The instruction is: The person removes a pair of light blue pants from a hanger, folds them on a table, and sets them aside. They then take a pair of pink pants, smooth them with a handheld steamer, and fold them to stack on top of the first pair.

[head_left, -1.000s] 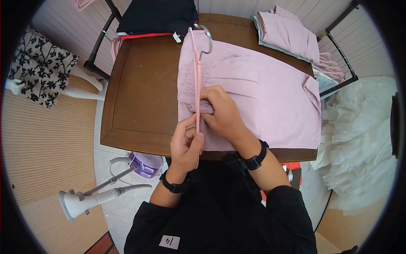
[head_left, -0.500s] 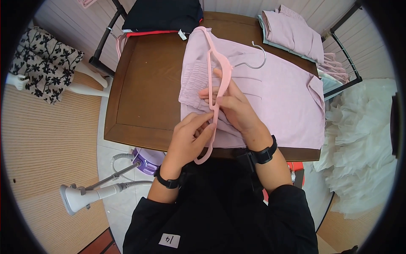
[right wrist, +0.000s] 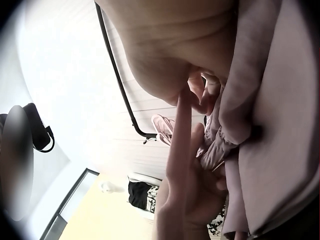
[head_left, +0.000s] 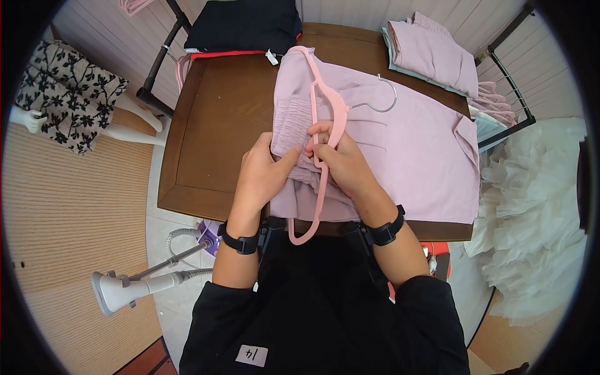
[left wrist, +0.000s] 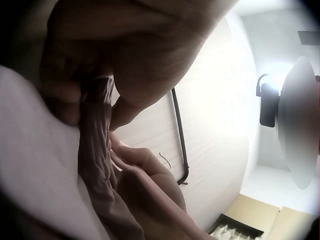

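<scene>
A pale pink garment (head_left: 425, 150) with pleats lies spread on the brown wooden table (head_left: 215, 137). Its gathered elastic waistband (head_left: 290, 125) faces left. My left hand (head_left: 257, 175) pinches that waistband near its front end, thumb on top; the left wrist view shows the ruched fabric (left wrist: 95, 145) between thumb and fingers. With my right hand (head_left: 350, 165) I hold a pink hanger (head_left: 338, 115) by its middle, over the waistband. The hanger's metal hook (head_left: 387, 106) points right, and one rounded end hangs past the table's front edge.
Folded dark clothes (head_left: 244, 28) sit at the back left, and a folded pink garment (head_left: 431, 53) at the back right. A garment steamer (head_left: 119, 290) stands at left. Beside the table are a mannequin in a floral skirt (head_left: 69, 94) and a white ruffled dress (head_left: 525, 219).
The hanger has turned from edge-on to flat, its hook swinging right. My right hand has moved from the waistband onto the hanger; my left has gone from the hanger to the waistband.
</scene>
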The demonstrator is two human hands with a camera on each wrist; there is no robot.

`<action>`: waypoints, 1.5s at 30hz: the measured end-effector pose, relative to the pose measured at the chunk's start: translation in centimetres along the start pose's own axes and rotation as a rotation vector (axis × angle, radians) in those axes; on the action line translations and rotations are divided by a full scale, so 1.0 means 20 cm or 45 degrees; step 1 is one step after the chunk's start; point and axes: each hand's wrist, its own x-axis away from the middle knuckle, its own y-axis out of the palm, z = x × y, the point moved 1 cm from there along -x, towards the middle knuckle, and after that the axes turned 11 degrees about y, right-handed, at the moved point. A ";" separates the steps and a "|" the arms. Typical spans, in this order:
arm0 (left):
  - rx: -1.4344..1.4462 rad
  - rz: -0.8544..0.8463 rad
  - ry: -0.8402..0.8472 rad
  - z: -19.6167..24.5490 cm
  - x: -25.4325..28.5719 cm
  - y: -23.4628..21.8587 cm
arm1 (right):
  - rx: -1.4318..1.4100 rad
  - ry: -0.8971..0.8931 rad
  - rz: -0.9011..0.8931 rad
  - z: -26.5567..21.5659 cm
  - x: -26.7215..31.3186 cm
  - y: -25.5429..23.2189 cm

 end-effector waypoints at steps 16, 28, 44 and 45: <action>-0.003 0.051 0.138 0.19 0.02 -0.01 | -0.005 -0.044 0.072 -0.01 0.01 -0.03; 0.299 0.363 0.351 0.26 0.12 -0.20 | -0.046 0.114 0.143 -0.14 0.08 -0.03; 0.348 0.958 0.646 0.31 0.37 -1.15 | -0.056 0.096 0.213 -0.10 0.03 -0.06; 0.296 1.004 0.661 0.32 0.39 -1.20 | -0.086 0.069 0.263 -0.09 0.03 -0.05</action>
